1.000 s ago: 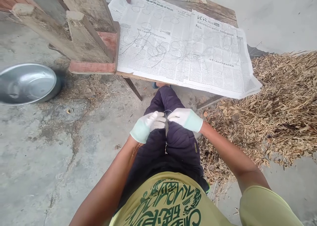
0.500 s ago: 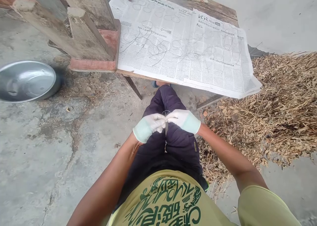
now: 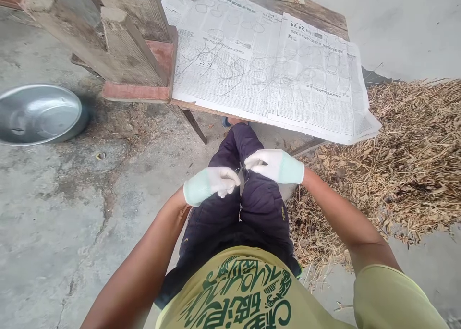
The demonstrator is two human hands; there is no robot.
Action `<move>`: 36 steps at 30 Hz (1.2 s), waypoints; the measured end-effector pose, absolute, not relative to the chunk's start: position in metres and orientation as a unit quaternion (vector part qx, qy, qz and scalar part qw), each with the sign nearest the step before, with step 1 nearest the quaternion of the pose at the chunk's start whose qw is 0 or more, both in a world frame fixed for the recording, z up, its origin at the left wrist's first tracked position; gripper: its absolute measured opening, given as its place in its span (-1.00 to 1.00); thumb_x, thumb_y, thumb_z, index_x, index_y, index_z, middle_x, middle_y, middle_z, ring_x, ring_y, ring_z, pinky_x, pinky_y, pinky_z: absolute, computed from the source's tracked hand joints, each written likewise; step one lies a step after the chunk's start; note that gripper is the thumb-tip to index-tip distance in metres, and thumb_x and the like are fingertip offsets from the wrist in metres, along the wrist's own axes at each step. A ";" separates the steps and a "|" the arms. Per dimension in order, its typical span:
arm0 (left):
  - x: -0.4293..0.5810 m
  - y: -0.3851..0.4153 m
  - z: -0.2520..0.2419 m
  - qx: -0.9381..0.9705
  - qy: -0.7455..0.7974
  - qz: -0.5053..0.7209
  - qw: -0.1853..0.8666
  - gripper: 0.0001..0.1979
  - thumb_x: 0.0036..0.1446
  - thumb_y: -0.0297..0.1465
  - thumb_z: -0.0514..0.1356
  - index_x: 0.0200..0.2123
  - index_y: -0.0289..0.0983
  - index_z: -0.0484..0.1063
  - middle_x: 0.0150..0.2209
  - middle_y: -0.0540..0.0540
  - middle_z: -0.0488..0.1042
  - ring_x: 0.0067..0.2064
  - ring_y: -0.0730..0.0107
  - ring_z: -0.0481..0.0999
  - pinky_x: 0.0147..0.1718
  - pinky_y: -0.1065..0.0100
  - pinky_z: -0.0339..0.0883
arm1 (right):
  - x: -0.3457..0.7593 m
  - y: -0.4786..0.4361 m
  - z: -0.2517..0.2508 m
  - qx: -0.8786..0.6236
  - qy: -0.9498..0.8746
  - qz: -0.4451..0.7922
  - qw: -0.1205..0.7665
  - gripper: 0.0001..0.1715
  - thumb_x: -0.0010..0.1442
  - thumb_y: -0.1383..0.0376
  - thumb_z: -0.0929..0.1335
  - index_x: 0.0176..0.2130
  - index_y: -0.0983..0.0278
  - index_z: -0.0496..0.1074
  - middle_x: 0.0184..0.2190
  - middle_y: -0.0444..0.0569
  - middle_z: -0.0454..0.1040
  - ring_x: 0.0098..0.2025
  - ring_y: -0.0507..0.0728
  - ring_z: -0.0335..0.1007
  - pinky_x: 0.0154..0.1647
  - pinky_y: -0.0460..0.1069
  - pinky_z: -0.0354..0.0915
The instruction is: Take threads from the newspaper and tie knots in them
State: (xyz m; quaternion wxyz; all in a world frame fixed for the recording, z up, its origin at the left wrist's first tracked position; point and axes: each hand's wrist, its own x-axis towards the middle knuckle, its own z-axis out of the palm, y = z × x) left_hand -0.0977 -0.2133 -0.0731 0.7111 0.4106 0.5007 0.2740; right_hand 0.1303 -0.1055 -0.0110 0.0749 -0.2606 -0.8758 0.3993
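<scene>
Both of my hands wear white gloves with pale green cuffs and are over my lap. A thin wire ring (image 3: 248, 176) stands between them, very fine and pale against my dark trousers. My left hand (image 3: 215, 181) pinches the ring at its left side between thumb and fingers. My right hand (image 3: 275, 165) is just above and to the right of the ring, its thumb and finger drawn together at the tips. Whether a wire end lies between those tips is too fine to make out.
Ahead is a wooden bench (image 3: 333, 19) covered with newspaper (image 3: 317, 110), on which several thin wire rings and loose wires (image 3: 234, 69) lie. A wooden stool (image 3: 139, 92) lies at its left end. A metal basin (image 3: 43, 113) is on the floor at left, dry stalks (image 3: 414, 161) at right.
My hands were together at the ring and have moved apart. The right hand has gone right and slightly up; the left has shifted a little left. More of the ring shows.
</scene>
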 end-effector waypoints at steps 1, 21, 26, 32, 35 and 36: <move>-0.098 -0.212 -0.074 0.410 0.502 0.262 0.715 -0.82 -0.06 -0.45 0.26 -0.30 -0.27 0.54 -0.52 0.04 0.48 -0.57 0.52 0.37 -0.59 0.46 0.18 | 0.128 -0.106 -0.010 -0.282 -0.866 0.408 0.063 -0.68 0.29 0.35 0.39 0.03 0.26 0.57 -0.16 -0.08 0.66 -0.15 0.06 0.61 0.01 -0.04 0.45; -0.080 -0.221 -0.069 0.432 0.592 0.258 0.629 -0.45 -0.04 -0.27 0.38 0.06 -0.26 0.51 -0.35 0.01 0.56 -0.50 0.45 0.50 -0.47 0.39 0.36 | 0.107 -0.114 -0.053 -0.282 -0.924 0.246 0.082 -0.75 0.36 0.39 0.32 -0.17 0.25 0.62 -0.17 -0.08 0.66 -0.18 0.09 0.56 -0.15 -0.08 0.29; -0.066 -0.218 -0.055 0.451 0.681 0.223 0.532 -0.62 0.01 -0.38 0.30 -0.05 -0.26 0.56 -0.52 0.09 0.46 -0.57 0.48 0.43 -0.52 0.43 0.29 | 0.105 -0.120 -0.057 -0.352 -0.882 0.291 0.118 -0.74 0.37 0.36 0.31 -0.23 0.21 0.62 -0.24 -0.14 0.65 -0.22 0.06 0.56 -0.14 -0.09 0.31; -0.055 -0.211 -0.049 0.399 0.688 0.242 0.556 -0.77 0.03 -0.46 0.24 -0.18 -0.30 0.50 -0.54 0.09 0.48 -0.63 0.49 0.43 -0.59 0.45 0.26 | 0.097 -0.132 -0.054 -0.423 -0.833 0.322 0.154 -0.74 0.36 0.33 0.32 -0.24 0.18 0.63 -0.23 -0.19 0.66 -0.25 0.03 0.57 -0.10 -0.12 0.34; -0.055 -0.209 -0.053 0.371 0.655 0.255 0.607 -0.85 0.05 -0.48 0.21 -0.25 -0.31 0.44 -0.65 0.10 0.43 -0.68 0.48 0.37 -0.66 0.46 0.18 | 0.095 -0.137 -0.054 -0.449 -0.807 0.341 0.178 -0.76 0.37 0.29 0.33 -0.21 0.18 0.63 -0.25 -0.17 0.66 -0.26 0.04 0.58 -0.10 -0.12 0.37; -0.056 -0.209 -0.054 0.371 0.642 0.261 0.618 -0.87 0.05 -0.50 0.19 -0.27 -0.30 0.42 -0.69 0.11 0.40 -0.69 0.47 0.36 -0.67 0.47 0.16 | 0.095 -0.139 -0.055 -0.455 -0.798 0.348 0.186 -0.77 0.36 0.28 0.33 -0.20 0.17 0.62 -0.27 -0.17 0.66 -0.26 0.04 0.58 -0.10 -0.12 0.38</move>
